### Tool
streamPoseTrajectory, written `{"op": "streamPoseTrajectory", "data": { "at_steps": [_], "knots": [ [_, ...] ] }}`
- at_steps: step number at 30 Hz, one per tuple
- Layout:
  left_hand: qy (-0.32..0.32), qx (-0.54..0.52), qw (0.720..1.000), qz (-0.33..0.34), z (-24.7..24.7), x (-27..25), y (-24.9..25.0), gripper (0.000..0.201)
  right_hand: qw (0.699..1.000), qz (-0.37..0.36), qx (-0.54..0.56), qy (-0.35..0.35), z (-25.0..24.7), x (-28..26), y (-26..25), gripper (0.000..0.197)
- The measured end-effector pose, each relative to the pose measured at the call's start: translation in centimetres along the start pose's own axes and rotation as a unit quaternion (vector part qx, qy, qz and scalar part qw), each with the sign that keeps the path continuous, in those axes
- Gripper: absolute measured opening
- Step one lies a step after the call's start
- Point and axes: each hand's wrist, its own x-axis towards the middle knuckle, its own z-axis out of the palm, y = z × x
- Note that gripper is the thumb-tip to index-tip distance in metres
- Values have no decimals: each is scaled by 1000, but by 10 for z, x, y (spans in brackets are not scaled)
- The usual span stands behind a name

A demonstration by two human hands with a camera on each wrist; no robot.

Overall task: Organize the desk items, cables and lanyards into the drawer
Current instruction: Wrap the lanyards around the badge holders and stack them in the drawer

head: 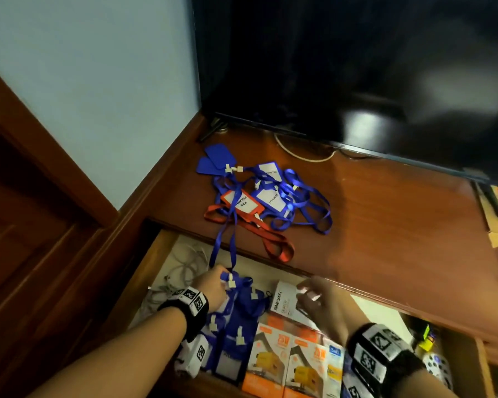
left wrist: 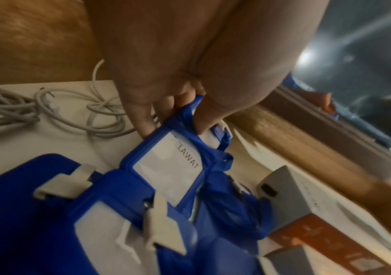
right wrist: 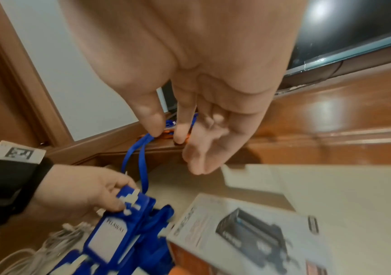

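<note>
Nearest, left hand (head: 213, 285) pinching the blue lanyard holder (left wrist: 166, 163) inside the drawer (head: 153, 254), right hand (head: 316, 294) beside it relaxed and seemingly empty, strap (head: 223, 242) running straight away to the pile (head: 265, 193) on the desk (head: 385, 219).

The wooden tabletop (head: 385, 219) carries a tangled heap of blue lanyards (head: 273, 191) with badge holders, a red lanyard (head: 259, 225) among them, and a television (head: 342, 67) at the back. One blue strap (head: 223, 242) hangs over the front edge into the open drawer (head: 156, 254).
</note>
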Motion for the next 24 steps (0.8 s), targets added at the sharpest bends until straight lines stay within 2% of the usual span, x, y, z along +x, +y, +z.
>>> {"op": "streamPoseTrajectory", "data": {
  "at_steps": [2,4,7,13,16,18,20,22,24],
  "knots": [
    [4,7,1000,-2,3,6,2,30,1000,-8,0,30,-14,16,-5,2],
    [8,24,1000,-4,7,9,4,31,998,-25,-6,60,-26,37,-12,9],
    [46,89,995,-3,11,9,6,31,995,-53,1,81,-44,71,-26,9],
    [57,169,984,-7,9,-3,9,53,995,-48,-10,85,-66,151,-60,17],
    [73,176,982,-6,0,-16,7,47,996,-35,-29,74,-68,182,-71,24],
    [91,159,983,-3,-13,-27,5,34,996,-33,-61,58,-65,198,-77,35],
    [108,113,988,-3,-28,-38,3,18,994,-20,-104,33,-59,209,-80,50],
    [124,67,990,-7,-45,-47,2,12,987,-2,-159,18,-53,217,-80,63],
    [147,19,989,-3,-62,-52,4,7,981,26,-191,25,-51,221,-77,67]
  ]
}}
